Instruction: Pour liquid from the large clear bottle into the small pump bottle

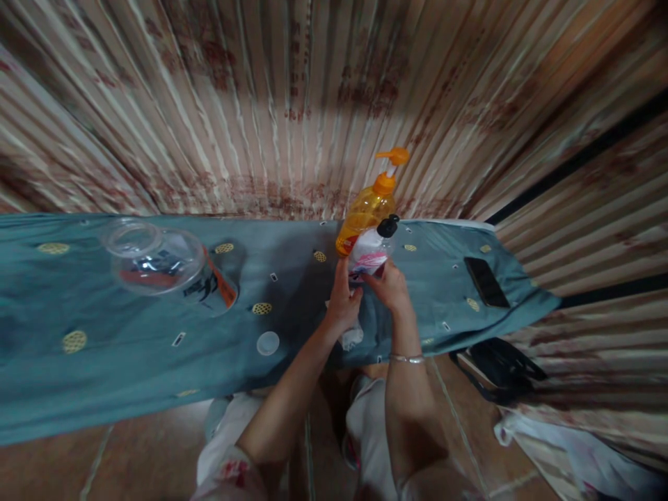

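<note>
My left hand [344,300] and my right hand [390,284] are on either side of a clear bottle [369,250] with a white and pink label and a black cap. Their fingers press against its lower part. Just behind it stands a yellow pump bottle [365,209] with an orange pump head, partly hidden by the nearer bottle. A crumpled white tissue or cloth [351,338] shows below my left hand; whether that hand touches it, I cannot tell.
A teal patterned cloth [292,278] covers the long table. Left is a large clear plastic jar [167,268], with a small round translucent lid [268,343] nearer me. A phone [486,282] lies right. A black bag [498,369] is beside the table; a pleated curtain [250,104] hangs behind.
</note>
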Demonstrator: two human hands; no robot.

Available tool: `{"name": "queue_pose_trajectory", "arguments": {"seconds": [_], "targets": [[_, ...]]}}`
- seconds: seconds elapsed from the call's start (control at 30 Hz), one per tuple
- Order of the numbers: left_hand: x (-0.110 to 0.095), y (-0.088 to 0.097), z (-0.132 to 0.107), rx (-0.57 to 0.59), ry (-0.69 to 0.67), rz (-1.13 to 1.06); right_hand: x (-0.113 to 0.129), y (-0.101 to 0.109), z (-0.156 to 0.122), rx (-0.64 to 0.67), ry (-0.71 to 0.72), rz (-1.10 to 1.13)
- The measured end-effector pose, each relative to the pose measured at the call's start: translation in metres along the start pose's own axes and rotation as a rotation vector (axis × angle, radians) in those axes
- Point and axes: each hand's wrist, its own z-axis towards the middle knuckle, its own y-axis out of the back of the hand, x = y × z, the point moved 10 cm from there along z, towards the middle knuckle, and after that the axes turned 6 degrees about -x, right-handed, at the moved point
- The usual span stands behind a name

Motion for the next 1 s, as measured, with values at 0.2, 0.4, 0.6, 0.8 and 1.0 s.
{"name": "queue_pose_trajectory", "arguments": {"seconds": [0.2,0.4,0.6,0.8,1.0], "targets": [[-0.019,0.031,-0.010,-0.007,-0.062,0.052,-0.010,0.006,-0.012,-0.020,-0.007,-0.007],[-0.046,0.088,-0.037,-0.103,-0.282,0.269,-0.010,-0.004,-0.028,0.066,0.086,-0.176],[-0.066,0.149,-0.062,-0.188,-0.345,0.415,0.012,-0.024,-0.053,0.155,0.157,-0.210],[-0.101,0.170,-0.081,-0.184,-0.484,0.626,0.026,-0.035,-0.073,0.231,0.194,-0.197],[-0.136,0.227,-0.097,-0.445,-0.662,0.732,0.032,-0.034,-0.097,0.258,0.258,-0.197]]}}
